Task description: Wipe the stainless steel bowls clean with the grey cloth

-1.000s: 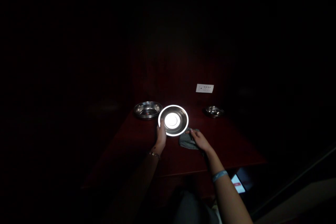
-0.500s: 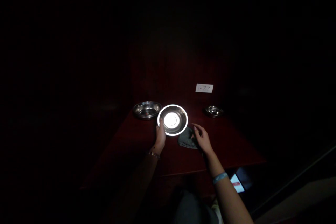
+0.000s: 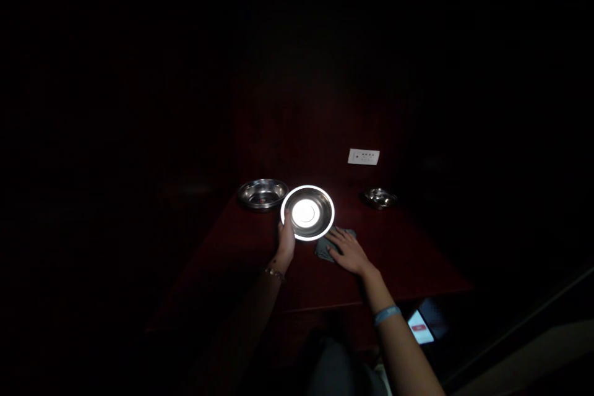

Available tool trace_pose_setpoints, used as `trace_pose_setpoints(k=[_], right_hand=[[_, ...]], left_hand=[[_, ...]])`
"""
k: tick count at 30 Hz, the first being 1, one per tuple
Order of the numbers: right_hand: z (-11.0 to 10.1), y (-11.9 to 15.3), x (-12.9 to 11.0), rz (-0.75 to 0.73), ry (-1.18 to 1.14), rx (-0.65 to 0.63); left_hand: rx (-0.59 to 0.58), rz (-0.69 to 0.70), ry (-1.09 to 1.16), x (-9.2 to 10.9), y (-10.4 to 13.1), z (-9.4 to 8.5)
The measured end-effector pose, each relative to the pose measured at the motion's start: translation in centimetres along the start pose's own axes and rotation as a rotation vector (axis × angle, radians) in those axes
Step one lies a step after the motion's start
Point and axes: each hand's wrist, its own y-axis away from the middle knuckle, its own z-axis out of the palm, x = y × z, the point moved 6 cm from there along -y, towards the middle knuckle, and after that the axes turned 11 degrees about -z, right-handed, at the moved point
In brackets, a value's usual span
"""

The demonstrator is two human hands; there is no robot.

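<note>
A shiny round steel bowl [image 3: 307, 213] is tilted toward me above the table, with a bright glare on its bottom and rim. My left hand [image 3: 286, 240] grips it by the left edge, thumb over the rim and the other fingers hidden behind. Just to the right and below the bowl, my right hand [image 3: 348, 252] lies flat on a folded grey-green cloth [image 3: 323, 250], fingers stretched out and spread. Part of the cloth is covered by that hand.
On the dark red table [image 3: 232, 260], a wider steel dish [image 3: 262, 193] stands behind at left and a smaller one [image 3: 380, 198] at right. A white socket plate [image 3: 364, 156] is on the back wall. Below the front edge, a lit screen [image 3: 421, 327] shows. The surroundings are very dark.
My right hand has come down from above onto the cloth, its fingers now spread flat over it. The bowl in my left hand stays nearly in place.
</note>
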Motion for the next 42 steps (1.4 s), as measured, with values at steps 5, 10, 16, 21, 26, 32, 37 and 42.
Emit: trace_pose_setpoints(k=[5,10,16,21,26,32,37,42], right_hand=[[0.1,0.1,0.0,0.054,0.041,-0.047],[-0.5,0.3,0.8,0.140,0.031,0.061],[-0.3,1.2,2.9,0.337,0.113,0.187],[-1.7,2.8,4.3,0.511,0.224,0.411],[-1.6,3.1,4.5,0.546,0.292,0.413],[-1.0,2.5,4.8,0.509,0.120,0.345],[-1.0,2.8,5.5,0.553,-0.155,0.453],[-2.2,3.0,5.5,0.500,-0.397,0.720]], left_hand=[[0.016,0.000,-0.023,0.0,-0.1,-0.1],[0.006,0.000,0.010,0.0,-0.1,0.0],[0.021,-0.021,-0.005,0.1,0.2,-0.1],[0.030,-0.028,-0.037,0.1,0.0,-0.2],[0.021,-0.012,-0.025,0.0,-0.2,-0.2],[0.022,-0.016,-0.036,-0.3,-0.7,-0.4],[0.006,0.004,-0.048,-0.1,-0.5,-0.3],[0.014,-0.014,-0.066,0.0,-0.1,-0.2]])
